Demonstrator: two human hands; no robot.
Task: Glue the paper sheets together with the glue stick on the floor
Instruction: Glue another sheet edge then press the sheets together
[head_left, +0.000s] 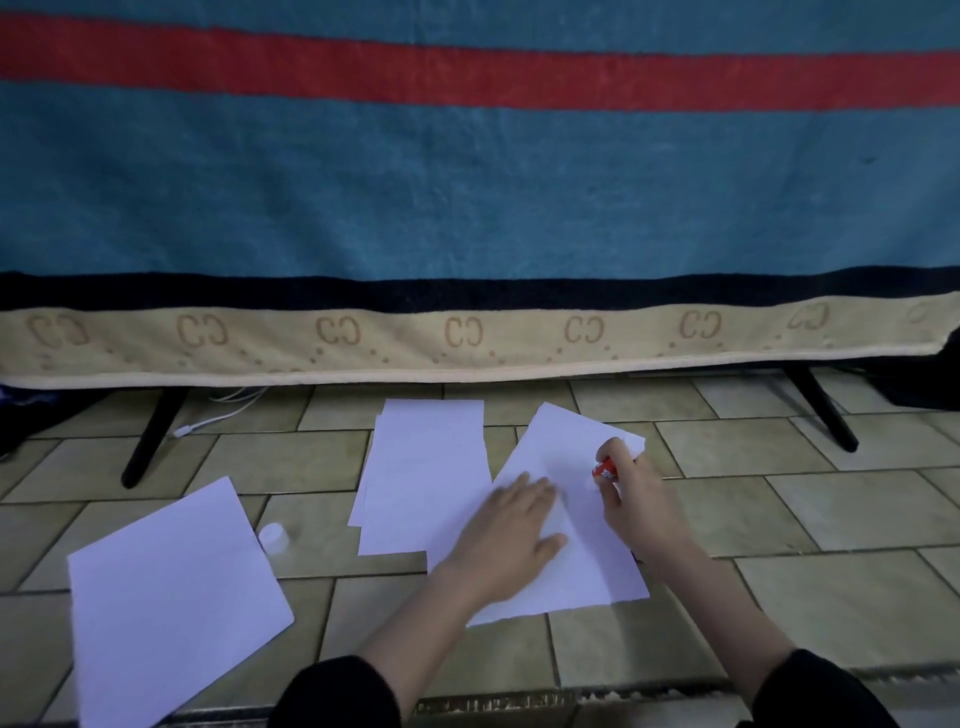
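A white paper sheet lies tilted on the tiled floor in front of me. My left hand presses flat on its middle with straight fingers. My right hand grips a red glue stick, whose tip points down at the sheet near its right edge. A small stack of white sheets lies just left of that sheet, partly under it. Another single sheet lies apart at the lower left. The glue stick's white cap stands on the floor between that sheet and the stack.
A blue, red and beige blanket hangs over a low frame behind the papers, with black legs on the floor. A white cable lies under it at left. Bare tiles lie to the right.
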